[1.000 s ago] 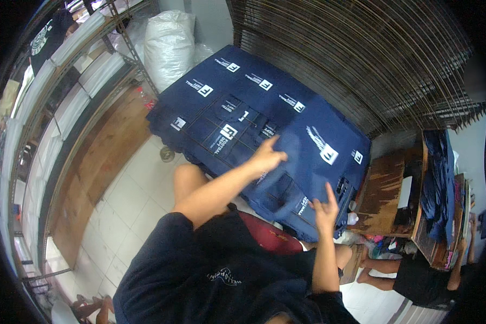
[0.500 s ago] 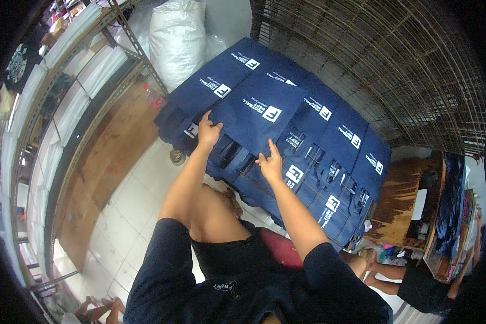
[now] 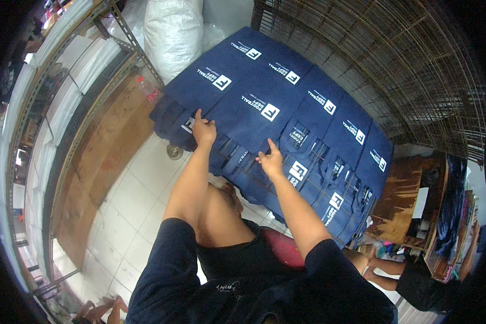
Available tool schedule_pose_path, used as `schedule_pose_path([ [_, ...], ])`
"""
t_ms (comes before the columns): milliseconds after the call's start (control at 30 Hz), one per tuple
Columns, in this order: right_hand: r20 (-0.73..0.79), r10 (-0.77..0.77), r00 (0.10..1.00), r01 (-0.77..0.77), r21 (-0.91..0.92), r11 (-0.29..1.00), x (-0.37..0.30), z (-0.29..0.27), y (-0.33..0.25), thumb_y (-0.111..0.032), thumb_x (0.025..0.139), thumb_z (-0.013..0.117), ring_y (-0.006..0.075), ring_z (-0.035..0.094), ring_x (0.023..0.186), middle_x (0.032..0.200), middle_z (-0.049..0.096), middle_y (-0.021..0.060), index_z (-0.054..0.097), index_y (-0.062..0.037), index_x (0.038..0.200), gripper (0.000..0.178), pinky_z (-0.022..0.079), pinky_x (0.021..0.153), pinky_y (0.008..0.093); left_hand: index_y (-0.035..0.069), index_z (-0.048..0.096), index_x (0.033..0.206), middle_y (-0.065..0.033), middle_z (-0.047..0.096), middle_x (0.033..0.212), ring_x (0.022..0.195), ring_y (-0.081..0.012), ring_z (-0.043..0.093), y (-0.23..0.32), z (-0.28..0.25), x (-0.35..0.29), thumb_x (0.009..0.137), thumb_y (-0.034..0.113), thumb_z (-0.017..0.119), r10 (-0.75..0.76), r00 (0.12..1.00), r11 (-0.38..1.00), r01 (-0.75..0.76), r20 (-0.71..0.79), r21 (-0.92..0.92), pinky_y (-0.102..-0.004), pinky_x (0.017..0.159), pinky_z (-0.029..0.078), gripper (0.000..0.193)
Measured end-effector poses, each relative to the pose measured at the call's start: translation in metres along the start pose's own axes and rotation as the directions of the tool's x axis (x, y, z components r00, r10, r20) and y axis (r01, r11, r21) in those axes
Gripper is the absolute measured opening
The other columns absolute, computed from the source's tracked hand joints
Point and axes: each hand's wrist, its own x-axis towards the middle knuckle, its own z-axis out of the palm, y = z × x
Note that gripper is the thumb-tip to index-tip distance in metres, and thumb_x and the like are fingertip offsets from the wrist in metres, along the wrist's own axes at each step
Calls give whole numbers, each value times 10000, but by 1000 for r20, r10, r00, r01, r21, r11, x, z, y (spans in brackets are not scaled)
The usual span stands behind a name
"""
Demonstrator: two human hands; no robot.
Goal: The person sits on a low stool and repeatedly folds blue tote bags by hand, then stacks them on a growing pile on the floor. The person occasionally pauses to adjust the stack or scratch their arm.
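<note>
Navy fabric bags with white print lie in overlapping rows on a wide surface in front of me. The middle navy fabric bag (image 3: 243, 121) lies flat over the others, its near edge between my hands. My left hand (image 3: 204, 131) is at that bag's left near corner, index finger stretched out and thumb apart. My right hand (image 3: 270, 159) touches the near edge further right, index finger extended and thumb spread. Neither hand visibly grips the cloth; the undersides of the fingers are hidden. Nearer to me, a row of bags (image 3: 298, 171) shows dark straps and partly covered prints.
Wire racks (image 3: 372, 59) rise behind the bags. A stuffed white sack (image 3: 174, 40) stands at the far left, near a metal shelf (image 3: 127, 32) with stacked sheets. A worn wooden board (image 3: 397, 200) is at right. Another person's legs (image 3: 386, 272) show at lower right.
The middle bag has settled flat and shifted away from me, uncovering the print of the bag behind it. My left hand has moved slightly left; the right stays near the edge.
</note>
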Motion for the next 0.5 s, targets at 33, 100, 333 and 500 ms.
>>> schedule_pose_path([
  [33,3,9,1000,-9,3,1000,0,0,-3,-6,794,594,224,680,698,1307,416,269,385,41,1319,567,519,742,310,78,434,1310,-100,620,852,801,-249,602,0,0,0,718,84,706,-2,1000,1000,2,-5,-5,-356,800,466,651],
  [100,-20,-13,1000,12,-36,999,0,1,-6,-11,791,603,224,680,702,1265,441,255,391,38,1317,569,520,739,314,84,447,1297,-97,621,849,787,-252,605,-1,2,2,721,85,705,22,999,999,-22,-25,26,-358,783,473,632],
  [333,-63,-49,997,43,-86,995,6,5,-8,-23,780,633,220,676,682,1047,493,179,450,33,1281,536,526,699,320,64,474,1264,-91,626,822,787,-249,609,-10,11,10,726,79,700,98,990,992,-89,-102,89,-367,781,468,584],
  [500,-30,-25,999,21,-105,994,9,5,-5,10,795,623,189,665,657,997,479,125,438,37,1290,529,532,565,259,52,506,1236,-91,630,800,785,-241,612,-8,12,11,723,67,694,105,988,988,-90,-116,126,-376,768,468,547],
])
